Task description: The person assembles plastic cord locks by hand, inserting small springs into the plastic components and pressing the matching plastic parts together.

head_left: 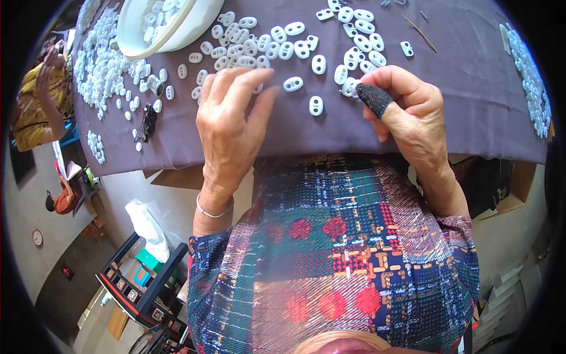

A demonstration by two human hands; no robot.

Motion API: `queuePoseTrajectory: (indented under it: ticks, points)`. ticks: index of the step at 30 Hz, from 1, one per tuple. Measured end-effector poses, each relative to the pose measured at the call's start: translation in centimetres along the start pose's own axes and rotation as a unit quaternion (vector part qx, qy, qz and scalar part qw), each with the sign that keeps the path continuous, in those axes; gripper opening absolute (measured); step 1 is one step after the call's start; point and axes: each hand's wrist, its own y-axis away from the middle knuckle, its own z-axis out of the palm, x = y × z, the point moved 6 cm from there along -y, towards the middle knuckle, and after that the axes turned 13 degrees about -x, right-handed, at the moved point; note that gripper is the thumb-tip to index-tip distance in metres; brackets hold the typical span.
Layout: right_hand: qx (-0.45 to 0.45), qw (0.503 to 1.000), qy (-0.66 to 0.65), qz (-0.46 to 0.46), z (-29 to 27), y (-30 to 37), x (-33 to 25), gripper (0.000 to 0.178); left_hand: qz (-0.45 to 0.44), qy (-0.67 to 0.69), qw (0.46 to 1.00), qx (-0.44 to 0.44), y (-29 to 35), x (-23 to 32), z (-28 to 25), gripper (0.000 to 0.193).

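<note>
White plastic piece (350,88): one, oval; at the fingertips of the right hand, partly covered by the thumb.
Right hand (411,109): thumb and forefinger drawn together in a pinch, apparently on that piece; remaining fingers curled under.
Black thumb cover (375,101): one, fabric-like; worn on the right thumb, its tip toward the piece.
Left hand (227,118): thumb and fingers loosely curved and well parted, nothing seen in their hold; over the near edge of the white cluster.
Loose white pieces (293,84): two foremost, two-holed, flat between the hands. One lies just right of the left thumb, that hand the nearer, its long axis mostly left to right. The other, closer to the body, sits about midway between the hands, long axis pointing away from the person.
White cluster (236,44): many of the same, crowded beyond the left hand.
White tub (197,26): one, beyond the cluster; more white pieces inside; cut off by the upper edge.
Translucent bits (100,65): small, heaped at far left; a further heap at far right.
Brown stick (420,33): one, thin, beyond the right hand.
Tablecloth (471,112): greyish purple, under all.
Hard to make out: tiny dark part by the pinched piece; black bundle (147,123) at left; left fingertips, blurred.
</note>
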Motion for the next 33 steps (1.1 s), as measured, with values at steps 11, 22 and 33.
queuePoseTrajectory:
  ticks: [11, 22, 33]
  points:
    - [-0.004, 1.0, 0.0, -0.003, 0.4, 0.1, -0.2, 0.012, -0.021, 0.018, 0.991, -0.134, -1.6, 0.7, 1.1, 0.018]
    - [-0.036, 0.998, 0.014, -0.059, 1.7, -0.4, -1.0, 0.012, -0.277, 0.631, 0.721, -0.074, 1.4, -0.1, 3.4, 0.016]
    - [-0.05, 0.996, 0.037, -0.064, 2.0, -0.8, -1.1, 0.011, -0.29, 0.675, 0.676, -0.066, 1.9, 0.3, 4.0, 0.015]
